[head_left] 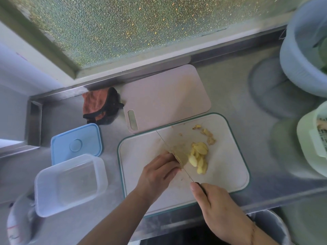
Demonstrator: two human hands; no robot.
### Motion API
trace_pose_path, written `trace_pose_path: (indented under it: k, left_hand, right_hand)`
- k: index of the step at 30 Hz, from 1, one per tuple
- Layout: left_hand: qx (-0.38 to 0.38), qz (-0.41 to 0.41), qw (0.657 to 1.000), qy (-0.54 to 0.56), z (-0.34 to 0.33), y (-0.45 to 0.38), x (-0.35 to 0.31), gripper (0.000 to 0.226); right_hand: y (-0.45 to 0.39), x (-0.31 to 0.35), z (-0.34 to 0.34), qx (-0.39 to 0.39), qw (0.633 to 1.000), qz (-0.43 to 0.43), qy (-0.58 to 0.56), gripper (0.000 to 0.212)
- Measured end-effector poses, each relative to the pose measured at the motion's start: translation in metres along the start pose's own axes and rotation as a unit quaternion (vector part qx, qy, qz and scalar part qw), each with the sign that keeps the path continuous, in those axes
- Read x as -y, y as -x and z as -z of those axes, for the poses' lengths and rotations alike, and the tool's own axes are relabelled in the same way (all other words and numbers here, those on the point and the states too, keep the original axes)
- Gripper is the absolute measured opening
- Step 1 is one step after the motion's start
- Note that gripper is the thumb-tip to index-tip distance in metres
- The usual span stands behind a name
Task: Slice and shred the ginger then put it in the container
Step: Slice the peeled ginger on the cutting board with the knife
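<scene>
Across the steel counter (230,89), from the frosted window (123,23) at its back edge to the front edge, things lay largest first. At the right edge a pale blue tub (300,55) was cut off by the frame, with something green inside that was too little seen to name; below it a pale green basket (307,144) was also cut off, its contents unclear. A white cutting board (134,156) with a green rim sat near the front edge, overlapping a pinkish board (164,96) behind it. Near the left front corner stood a clear container (70,184), apparently holding nothing, its blue lid (76,144) lying just behind it. An orange and black cloth (100,105) sat toward the back. On the white board, the right hand (217,207) gripped the dark handle of a knife (175,152), most of the handle hidden in the fist. The left hand (157,172) had its fingers curled against the blade's flat side; whatever they pressed was hidden. Ginger slices (199,156) lay piled right of the blade, with ginger scraps (207,134) toward the board's back edge.
</scene>
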State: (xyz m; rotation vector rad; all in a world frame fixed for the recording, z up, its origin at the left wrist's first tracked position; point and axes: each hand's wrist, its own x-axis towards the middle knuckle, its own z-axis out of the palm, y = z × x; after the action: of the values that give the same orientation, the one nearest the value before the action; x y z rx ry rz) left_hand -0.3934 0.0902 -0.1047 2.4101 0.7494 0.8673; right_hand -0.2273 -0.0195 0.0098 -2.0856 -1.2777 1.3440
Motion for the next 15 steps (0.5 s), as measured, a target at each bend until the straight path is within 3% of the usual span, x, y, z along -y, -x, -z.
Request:
trace_pose_path:
  k: [10,13,15]
  left_hand:
    - [0.010,-0.012,1.000,0.011,0.000,0.000,0.005,0.012]
    - [0.011,-0.017,1.000,0.016,0.001,0.001,0.005,0.012]
    - [0.007,-0.009,1.000,0.018,0.001,0.000,0.004,0.013]
  right_hand:
    - [-0.013,0.004,-0.009,-0.008,1.000,0.019,0.014,0.053]
    - [0.006,-0.003,-0.009,-0.069,0.998,0.006,-0.002,0.055]
    - [-0.001,0.001,-0.007,-0.028,1.000,0.000,0.001,0.051]
